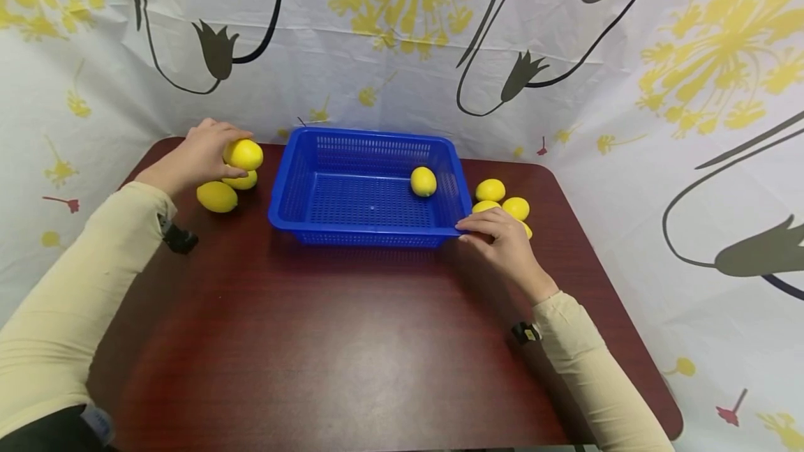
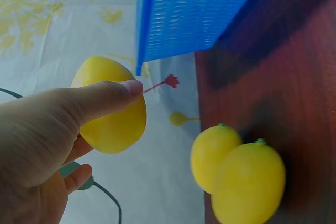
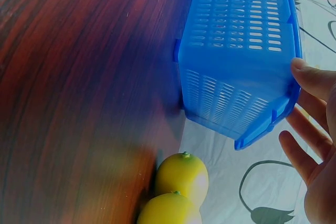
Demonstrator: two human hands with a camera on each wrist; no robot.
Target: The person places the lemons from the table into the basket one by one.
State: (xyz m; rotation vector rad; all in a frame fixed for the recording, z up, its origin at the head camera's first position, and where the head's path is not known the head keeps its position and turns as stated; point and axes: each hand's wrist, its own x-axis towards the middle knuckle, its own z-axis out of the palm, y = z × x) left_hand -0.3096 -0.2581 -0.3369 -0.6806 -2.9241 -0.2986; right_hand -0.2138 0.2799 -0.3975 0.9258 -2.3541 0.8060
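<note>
My left hand (image 1: 204, 152) grips a yellow lemon (image 1: 243, 155) between thumb and fingers, held up off the table. In the left wrist view the thumb lies across this lemon (image 2: 113, 129). Two more lemons sit beneath it, one at the front (image 1: 216, 197) and one partly covered (image 1: 245, 181). A blue plastic basket (image 1: 370, 230) with slotted walls stands at the back middle, and a single lemon (image 1: 423, 181) lies inside towards its right. My right hand (image 1: 505, 246) pinches the basket's front right corner, thumb outside the rim in the right wrist view.
Right of the basket rest several lemons (image 1: 490, 190), partly hidden by the right hand. The dark red-brown table (image 1: 352, 340) stretches in front of the basket. White patterned cloth (image 1: 402, 89) hangs close behind the table and along its sides.
</note>
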